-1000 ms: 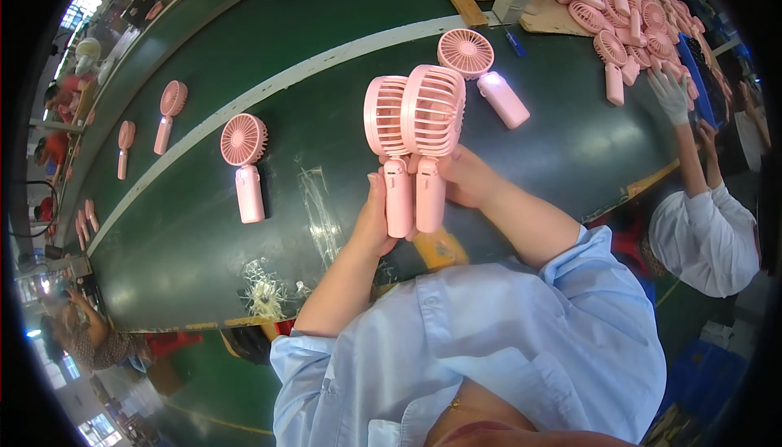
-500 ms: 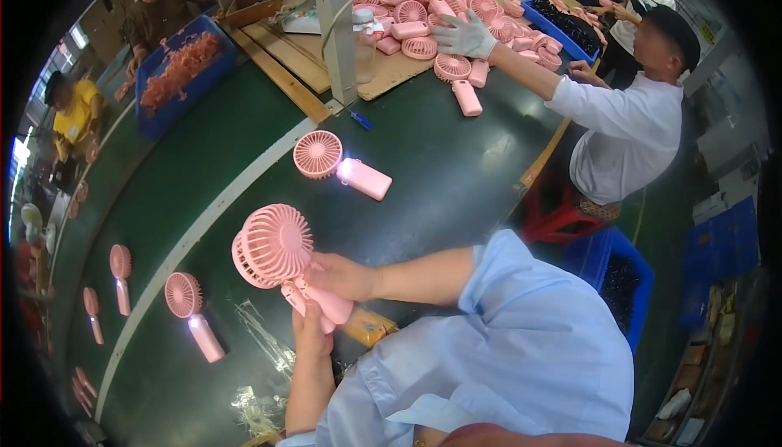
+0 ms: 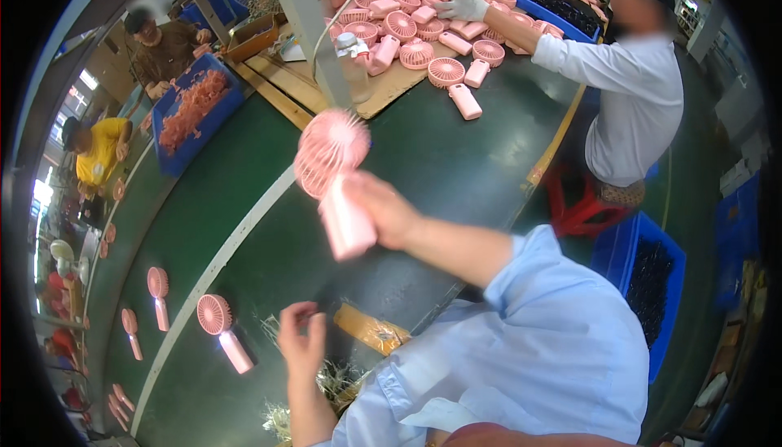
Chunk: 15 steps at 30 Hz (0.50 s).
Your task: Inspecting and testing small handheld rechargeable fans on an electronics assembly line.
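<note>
Pink handheld fan (image 3: 336, 193), blurred, rounded ribbed cage (image 3: 334, 149), smooth handle (image 3: 347, 225)

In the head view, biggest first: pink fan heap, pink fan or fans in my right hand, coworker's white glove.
1. Pink fan heap
2. Pink fan or fans in your right hand, probably enlarged by nearness
3. White glove

We have one left hand (image 3: 301, 339) and one right hand (image 3: 387, 215). We cannot count the blurry fan heads (image 3: 336, 144) by our right hand or the heaped pink fans (image 3: 415, 22). Near our left hand lies one pink handheld fan (image 3: 218, 319). We see one white glove (image 3: 462, 4), one red stool (image 3: 564, 206), one blue bin (image 3: 209, 127) of pink bits (image 3: 191, 113) and two blue bins (image 3: 615, 255) of black bits (image 3: 649, 280).
</note>
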Available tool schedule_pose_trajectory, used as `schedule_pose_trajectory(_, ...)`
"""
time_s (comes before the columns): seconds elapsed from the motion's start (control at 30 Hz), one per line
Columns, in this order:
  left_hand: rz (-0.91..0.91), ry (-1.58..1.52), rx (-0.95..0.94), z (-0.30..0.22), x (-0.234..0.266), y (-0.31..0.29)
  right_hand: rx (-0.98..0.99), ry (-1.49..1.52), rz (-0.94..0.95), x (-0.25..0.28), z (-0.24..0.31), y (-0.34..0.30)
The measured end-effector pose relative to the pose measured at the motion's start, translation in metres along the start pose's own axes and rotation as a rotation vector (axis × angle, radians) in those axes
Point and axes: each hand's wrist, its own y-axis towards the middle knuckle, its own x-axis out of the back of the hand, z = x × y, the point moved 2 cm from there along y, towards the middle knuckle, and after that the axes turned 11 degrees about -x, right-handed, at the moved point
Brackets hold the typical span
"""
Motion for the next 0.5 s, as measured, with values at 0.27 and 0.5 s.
schedule_pose_trajectory(0.27, -0.271, 1.05, 0.025, 0.089, 0.138, -0.071, 0.303, -0.691, -0.712, 0.161, 0.149, -0.054)
schedule_pose_trajectory(0.5, -0.292, 0.871, 0.125, 0.117, 0.13, -0.087, 0.601, -1.346, -1.194, 0.292, 0.261, -0.055)
